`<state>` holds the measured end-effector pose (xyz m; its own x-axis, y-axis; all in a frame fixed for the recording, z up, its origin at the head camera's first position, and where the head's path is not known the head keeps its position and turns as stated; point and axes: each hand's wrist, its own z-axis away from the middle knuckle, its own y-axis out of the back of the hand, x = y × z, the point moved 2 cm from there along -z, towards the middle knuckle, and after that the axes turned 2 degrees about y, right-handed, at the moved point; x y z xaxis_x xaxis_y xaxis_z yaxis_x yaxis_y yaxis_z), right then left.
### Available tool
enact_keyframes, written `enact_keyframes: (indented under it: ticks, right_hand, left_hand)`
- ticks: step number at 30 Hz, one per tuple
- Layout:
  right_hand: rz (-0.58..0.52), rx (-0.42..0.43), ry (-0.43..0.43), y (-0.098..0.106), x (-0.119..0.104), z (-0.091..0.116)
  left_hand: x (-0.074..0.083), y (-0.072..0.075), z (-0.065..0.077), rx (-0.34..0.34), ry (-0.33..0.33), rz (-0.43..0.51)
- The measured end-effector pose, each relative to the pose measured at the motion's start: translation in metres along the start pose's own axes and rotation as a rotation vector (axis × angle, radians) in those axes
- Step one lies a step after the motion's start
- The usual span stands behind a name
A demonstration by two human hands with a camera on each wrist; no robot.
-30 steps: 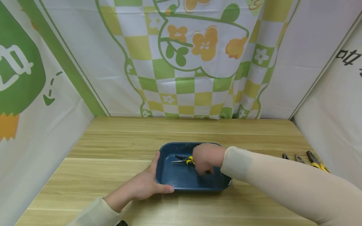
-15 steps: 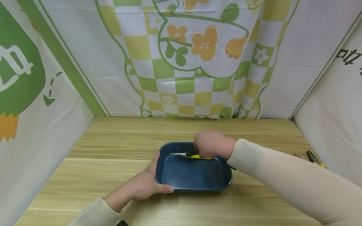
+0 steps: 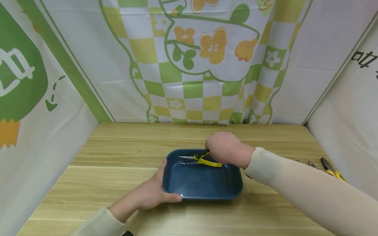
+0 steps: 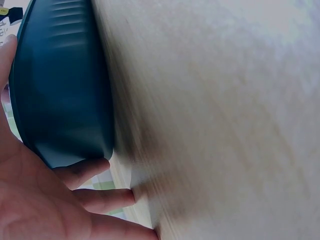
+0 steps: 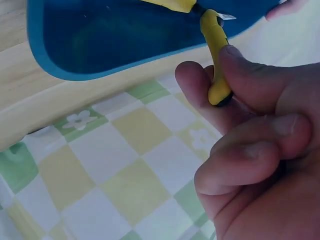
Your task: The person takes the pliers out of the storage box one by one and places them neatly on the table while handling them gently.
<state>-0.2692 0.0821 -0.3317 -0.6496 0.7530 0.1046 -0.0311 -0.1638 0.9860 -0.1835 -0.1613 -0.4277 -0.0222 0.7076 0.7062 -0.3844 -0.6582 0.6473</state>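
Observation:
A dark blue tray (image 3: 203,183) stands on the wooden table. My left hand (image 3: 150,194) lies against its left end, thumb along the front rim and forefinger up the side. In the left wrist view the fingers (image 4: 107,199) reach out straight, beside and below the tray wall (image 4: 65,95). Pliers with yellow-and-black handles (image 3: 211,163) and slim pointed jaws lie inside by the far wall, their handles spread apart. Over the far right rim, my right hand (image 3: 225,147) pinches one handle (image 5: 216,45) between thumb and forefinger, its other fingers curled in.
More pliers (image 3: 331,168) lie at the table's right side, partly behind the right sleeve (image 3: 295,183). A small black thing (image 3: 128,233) shows at the bottom edge. Printed curtains (image 3: 192,91) hang behind the table (image 3: 118,147).
My right hand has moved from the tray's middle back to the far rim, bringing the pliers to the far wall, and their handles now stand apart. The left hand has stayed put.

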Motion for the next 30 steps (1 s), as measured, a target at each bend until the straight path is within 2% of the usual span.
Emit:
enact_keyframes:
  ticks: [5, 10, 15, 19, 23, 30]
  right_hand:
    - [-0.047, 0.053, 0.025, 0.006, 0.01, 0.011]
    - [-0.137, 0.118, 0.046, 0.01, 0.024, 0.025]
    - [-0.244, 0.148, 0.039, 0.007, 0.042, 0.038]
    - [-0.348, 0.127, -0.015, 0.005, 0.058, 0.046]
    - [-0.472, 0.11, -0.108, 0.002, 0.075, 0.056]
    - [-0.58, 0.168, -0.223, -0.004, 0.105, 0.079]
  left_hand:
    - [0.0, 0.0, 0.0, -0.003, -0.003, -0.015]
    - [0.001, 0.001, 0.0, -0.007, -0.008, -0.016]
    - [0.002, 0.0, 0.001, -0.003, -0.005, -0.015]
    - [0.002, 0.0, 0.001, 0.005, -0.001, -0.023]
    - [0.002, 0.0, 0.002, 0.008, -0.006, -0.022]
    - [0.003, 0.0, 0.002, 0.006, -0.009, -0.012]
